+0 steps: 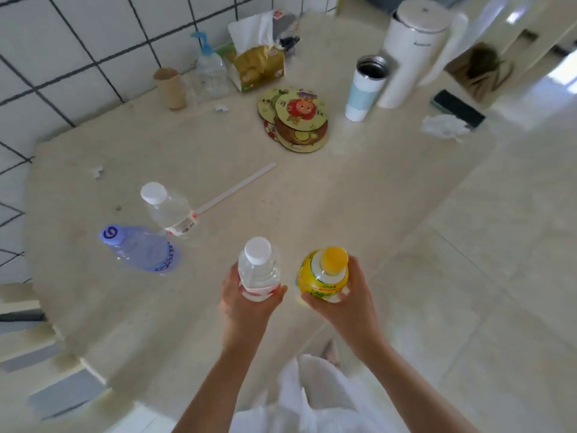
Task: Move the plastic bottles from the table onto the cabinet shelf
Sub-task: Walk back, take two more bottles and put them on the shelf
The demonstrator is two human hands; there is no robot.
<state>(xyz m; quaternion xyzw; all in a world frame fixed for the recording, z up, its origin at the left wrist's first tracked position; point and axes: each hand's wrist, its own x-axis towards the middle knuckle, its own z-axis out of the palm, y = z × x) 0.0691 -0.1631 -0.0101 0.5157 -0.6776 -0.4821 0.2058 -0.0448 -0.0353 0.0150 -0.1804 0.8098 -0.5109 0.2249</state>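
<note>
I see the left hand (246, 303) wrapped around a clear bottle (258, 270) with a white cap, held upright. The right hand (346, 298) grips a yellow bottle (323, 278), also upright, just beside the first. Both are held near the edge of the table (343, 189). Two more bottles stand on the table to the left: a blue bottle (140, 248) and, just behind it, a second clear bottle (168, 210). Farther back I note a tumbler (365, 89), coasters (293, 118) and a tissue pack (259, 64).
</note>
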